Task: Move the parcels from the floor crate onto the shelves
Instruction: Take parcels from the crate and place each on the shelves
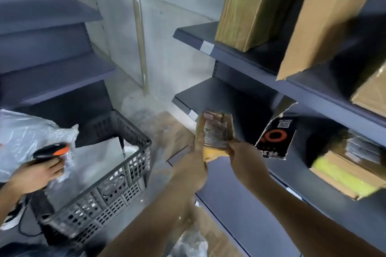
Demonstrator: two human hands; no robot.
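Two bare forearms reach up from the bottom edge. Between them the left hand (192, 167) and right hand (243, 155) hold a small tan tape-wrapped parcel (215, 131) upright in the air, just in front of the dark grey metal shelves (229, 215) on the right. The left hand's fingers curl along the parcel's left edge and the right hand pinches its lower right corner, a two-sided hold that probably keeps the printed label turned toward the wearer before placing. The dark grey slotted plastic floor crate (125, 175) sits well apart to the left, with pale wrapping showing inside. The bare lower board beneath the parcel looks like the widest landing spot, and its front lip is the edge to clear. Further right, a black card packet with an orange ring (275, 140) leans near a flat cardboard box with yellow tape (346, 175), narrowing the room on that side. At far left another person's hand (35, 171) grips a black-and-orange handheld scanner (52, 150) against a clear plastic bag (27, 131).
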